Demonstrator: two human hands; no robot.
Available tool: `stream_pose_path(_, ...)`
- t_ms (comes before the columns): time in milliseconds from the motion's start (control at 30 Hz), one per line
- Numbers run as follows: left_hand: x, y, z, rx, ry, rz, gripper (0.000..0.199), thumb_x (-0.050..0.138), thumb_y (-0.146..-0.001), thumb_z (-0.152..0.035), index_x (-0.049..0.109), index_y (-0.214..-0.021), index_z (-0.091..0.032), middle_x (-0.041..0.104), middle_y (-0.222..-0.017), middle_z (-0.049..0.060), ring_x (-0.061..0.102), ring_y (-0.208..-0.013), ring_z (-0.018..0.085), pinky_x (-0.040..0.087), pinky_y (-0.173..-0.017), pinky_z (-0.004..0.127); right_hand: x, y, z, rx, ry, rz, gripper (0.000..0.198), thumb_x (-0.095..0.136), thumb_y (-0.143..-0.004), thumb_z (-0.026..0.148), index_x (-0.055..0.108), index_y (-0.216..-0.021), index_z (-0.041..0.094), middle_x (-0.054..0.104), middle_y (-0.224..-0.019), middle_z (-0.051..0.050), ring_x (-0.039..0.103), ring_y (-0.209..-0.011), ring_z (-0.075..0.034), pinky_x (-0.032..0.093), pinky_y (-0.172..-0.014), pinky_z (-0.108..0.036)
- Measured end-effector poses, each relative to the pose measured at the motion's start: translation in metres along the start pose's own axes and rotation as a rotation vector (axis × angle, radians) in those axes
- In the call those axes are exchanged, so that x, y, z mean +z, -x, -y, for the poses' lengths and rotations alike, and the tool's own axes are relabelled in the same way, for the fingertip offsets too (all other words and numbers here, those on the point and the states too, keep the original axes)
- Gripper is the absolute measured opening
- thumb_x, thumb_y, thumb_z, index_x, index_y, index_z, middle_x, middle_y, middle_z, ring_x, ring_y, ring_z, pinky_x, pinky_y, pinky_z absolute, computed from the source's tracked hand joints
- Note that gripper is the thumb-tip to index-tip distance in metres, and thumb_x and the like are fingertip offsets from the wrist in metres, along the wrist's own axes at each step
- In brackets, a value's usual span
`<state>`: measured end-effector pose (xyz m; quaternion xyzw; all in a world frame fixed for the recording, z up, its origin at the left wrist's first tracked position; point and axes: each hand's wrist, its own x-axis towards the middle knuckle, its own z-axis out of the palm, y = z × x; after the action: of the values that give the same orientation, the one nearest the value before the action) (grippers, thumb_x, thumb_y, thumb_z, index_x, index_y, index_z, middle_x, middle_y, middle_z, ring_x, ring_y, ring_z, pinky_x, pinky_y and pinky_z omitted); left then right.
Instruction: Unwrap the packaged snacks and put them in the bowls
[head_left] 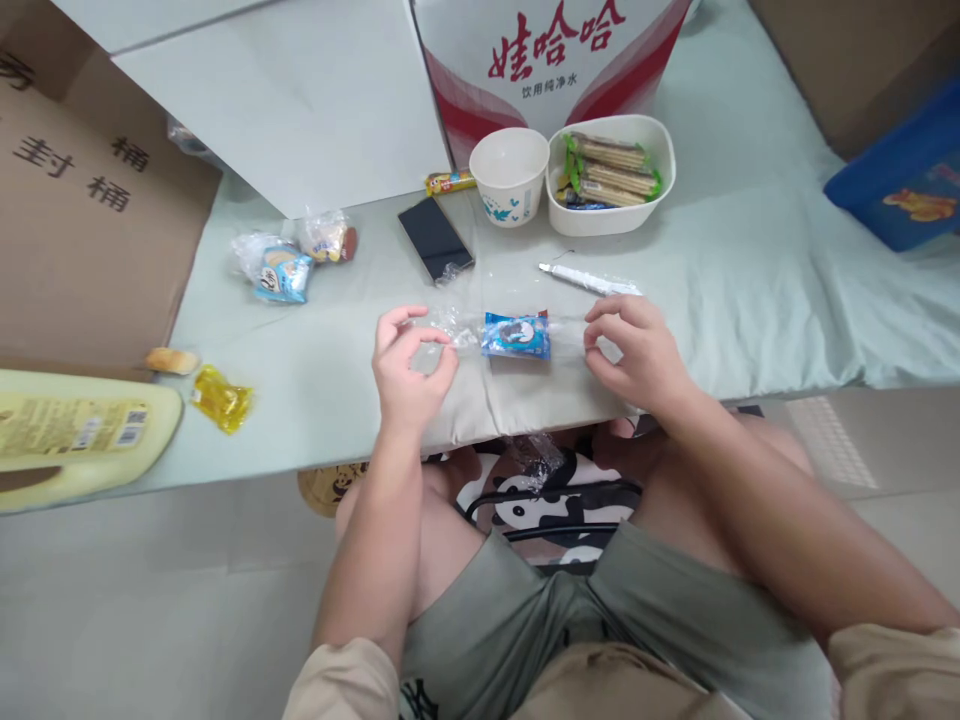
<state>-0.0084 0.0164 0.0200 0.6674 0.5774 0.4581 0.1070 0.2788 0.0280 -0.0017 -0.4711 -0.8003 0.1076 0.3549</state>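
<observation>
A small blue snack packet (516, 336) lies on or under a strip of clear plastic film (566, 336) near the table's front edge. To its left, my left hand (412, 365) has thumb and forefinger curled together on the crumpled end of the film. On the other side, my right hand (637, 350) pinches the film's right end between thumb and fingers. The film stretches fairly flat between both hands. A silver utility knife or pen-like tool (589, 279) lies just beyond my right hand. A black phone (436, 240) rests further back on the left.
A paper cup (510, 165) and a white tub (611, 220) of wrapped sticks stand before a printed carton (555, 80). Wrapped snacks (283, 272), a yellow wrapper (223, 398) and a pale yellow bottle (82, 430) lie left. A blue package (904, 175) is at right.
</observation>
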Motion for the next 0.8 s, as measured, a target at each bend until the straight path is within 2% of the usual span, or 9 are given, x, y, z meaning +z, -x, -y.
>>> stream_pose_path(100,-0.013,0.003,-0.004,-0.047,0.258,0.152,0.011,0.068,-0.074,-0.029,0.060,-0.073,-0.022,0.067,-0.082,0.003,0.064,-0.078,0.017,0.053,-0.073,0.032,-0.012,0.001,0.009,-0.071,-0.260,0.181,0.002,0.056,-0.080,0.022,0.057,-0.080,0.023,0.075,-0.105,-0.006,0.070,-0.092,-0.023,0.052,-0.083,-0.037)
stream_pose_path(167,-0.019,0.004,-0.004,-0.245,0.423,0.329,0.018,0.068,-0.076,-0.038,0.061,-0.079,-0.022,0.064,-0.067,0.001,0.057,-0.057,0.014,0.045,-0.056,0.028,-0.017,0.003,0.012,-0.016,-0.412,0.377,0.015,0.052,-0.087,0.028,0.062,-0.098,0.023,0.077,-0.092,-0.002,0.071,-0.076,-0.018,0.053,-0.073,-0.032)
stream_pose_path(233,-0.020,0.001,0.000,-0.435,0.464,0.344,0.024,0.068,-0.077,-0.044,0.062,-0.086,-0.022,0.061,-0.062,-0.001,0.050,-0.047,0.012,0.039,-0.049,0.026,-0.017,0.004,0.012,0.100,-0.451,0.491,0.028,0.046,-0.094,0.033,0.064,-0.113,0.023,0.076,-0.076,0.001,0.069,-0.063,-0.016,0.052,-0.065,-0.030)
stream_pose_path(300,-0.015,-0.003,0.007,-0.497,0.345,0.155,0.024,0.072,-0.076,-0.040,0.063,-0.089,-0.022,0.062,-0.070,0.000,0.052,-0.053,0.012,0.042,-0.054,0.026,-0.012,0.005,0.011,0.214,-0.317,0.428,0.030,0.045,-0.096,0.035,0.067,-0.111,0.023,0.073,-0.065,0.002,0.068,-0.058,-0.017,0.050,-0.061,-0.030)
stream_pose_path(367,-0.008,-0.008,0.015,-0.489,0.150,-0.003,0.026,0.077,-0.071,-0.035,0.065,-0.090,-0.022,0.062,-0.088,0.002,0.058,-0.071,0.014,0.048,-0.069,0.027,-0.005,0.004,0.009,0.281,-0.082,0.222,0.024,0.051,-0.092,0.033,0.071,-0.100,0.024,0.073,-0.068,0.000,0.068,-0.062,-0.019,0.048,-0.061,-0.032)
stream_pose_path(467,0.005,-0.009,0.020,-0.490,0.028,0.148,0.026,0.081,-0.065,-0.035,0.069,-0.081,-0.019,0.059,-0.107,0.007,0.060,-0.098,0.021,0.049,-0.092,0.035,0.006,0.002,0.011,0.189,0.108,0.009,0.017,0.057,-0.088,0.029,0.073,-0.092,0.025,0.076,-0.087,-0.005,0.070,-0.082,-0.025,0.053,-0.071,-0.038)
stream_pose_path(600,0.019,-0.002,0.000,-0.513,0.370,0.412,0.019,0.075,-0.069,-0.032,0.062,-0.069,-0.019,0.064,-0.103,0.007,0.063,-0.101,0.022,0.051,-0.093,0.035,0.020,0.000,0.018,-0.054,-0.031,0.117,0.032,0.058,-0.088,0.026,0.068,-0.118,0.023,0.070,-0.126,-0.011,0.066,-0.114,-0.030,0.053,-0.098,-0.049)
stream_pose_path(700,0.024,0.003,-0.023,-0.619,0.782,0.450,0.024,0.075,-0.067,-0.027,0.052,-0.066,-0.019,0.067,-0.113,0.006,0.063,-0.115,0.023,0.052,-0.096,0.035,0.029,0.001,0.020,-0.077,-0.116,0.188,0.056,0.062,-0.085,0.025,0.053,-0.140,0.022,0.056,-0.146,-0.014,0.055,-0.133,-0.032,0.048,-0.109,-0.053)
stream_pose_path(800,0.026,0.006,-0.036,-0.751,1.046,0.498,0.034,0.078,-0.061,-0.023,0.045,-0.061,-0.018,0.068,-0.114,0.006,0.063,-0.121,0.027,0.056,-0.093,0.039,0.035,0.003,0.019,-0.032,-0.164,0.210,0.066,0.063,-0.083,0.022,0.046,-0.146,0.023,0.055,-0.147,-0.014,0.054,-0.135,-0.033,0.048,-0.111,-0.055)
